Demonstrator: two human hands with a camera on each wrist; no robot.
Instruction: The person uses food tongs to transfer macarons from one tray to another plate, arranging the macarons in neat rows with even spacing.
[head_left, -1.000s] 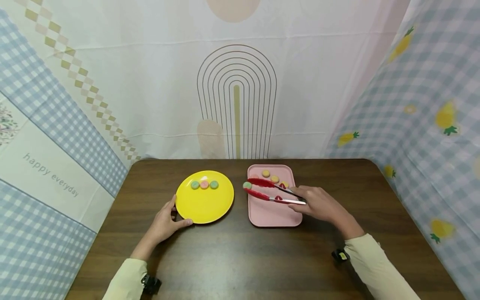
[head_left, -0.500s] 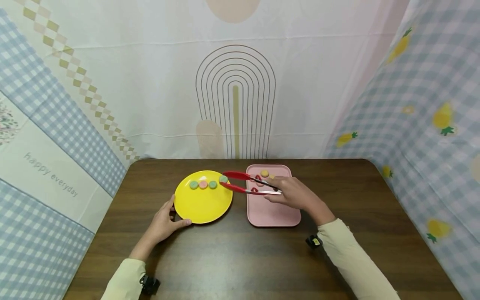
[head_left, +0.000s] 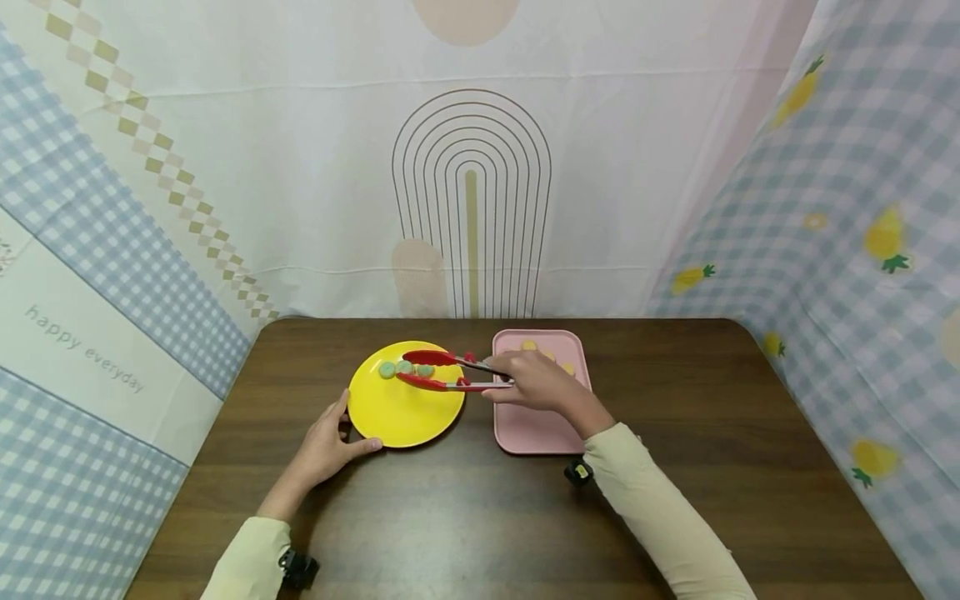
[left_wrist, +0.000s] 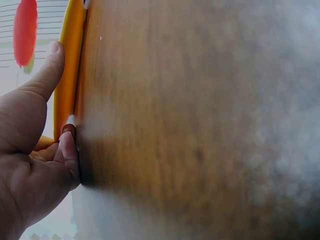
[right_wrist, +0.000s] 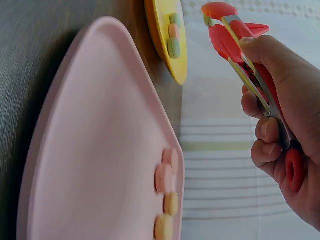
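Observation:
My right hand [head_left: 536, 382] grips a pair of red-tipped metal tongs [right_wrist: 226, 42]. Between the tong heads a green macaron [right_wrist: 208, 21] is pinched, held above the yellow plate [head_left: 405, 421]. On that plate lie a green macaron [head_left: 386, 370], a pink macaron [right_wrist: 173, 31] and another green macaron [right_wrist: 174, 47] in a row; the tongs partly cover them in the head view. My left hand [head_left: 327, 446] holds the plate's left rim, thumb at the front edge and fingers farther back around the side.
Right of the plate is a pink tray [head_left: 536, 433] with pink macarons [right_wrist: 164, 177] and yellow macarons [right_wrist: 164, 227] along its far side. Both dishes stand on a dark wooden table [head_left: 465, 517]. A patterned cloth [head_left: 315, 192] hangs behind it.
My right hand has carried the tongs and the green macaron leftward from the tray to over the plate. My left hand has stayed at the plate's rim.

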